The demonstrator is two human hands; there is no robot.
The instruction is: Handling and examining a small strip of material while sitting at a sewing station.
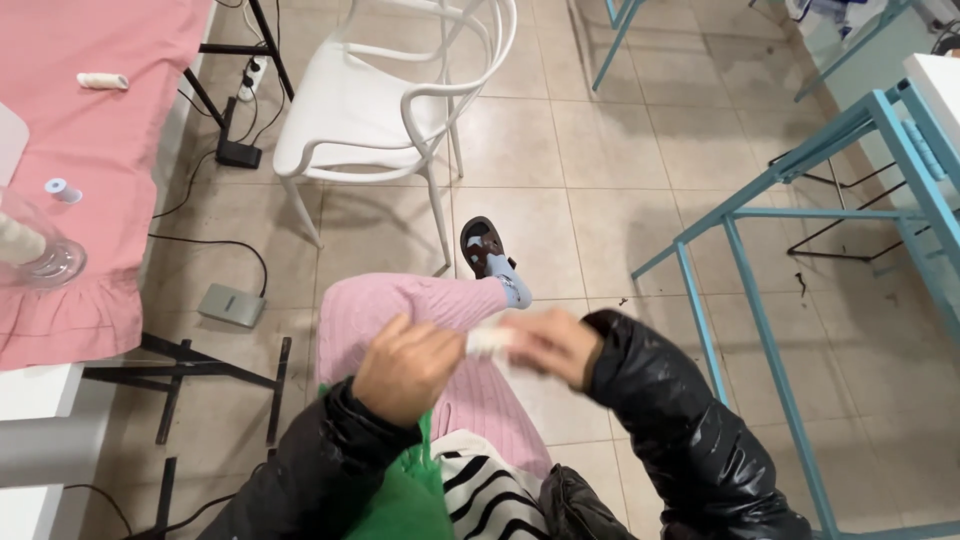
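Observation:
My left hand [405,365] and my right hand [555,345] meet over my lap, both in black jacket sleeves. Between them they pinch a small whitish piece [490,342], blurred so I cannot tell what it is. Below the hands lie my pink knitted trouser leg [400,305], a green cloth [405,495] and a black-and-white striped fabric [485,495]. My foot in a brown sandal [483,243] with a light blue sock rests on the tiled floor.
A white plastic chair [350,110] stands ahead. At left a table with pink cloth [95,120] carries a glass jar [40,255], a small spool [62,190] and a white roll [102,81]. A foot pedal [231,304] and cables lie on the floor. Teal metal table frames [760,260] stand at right.

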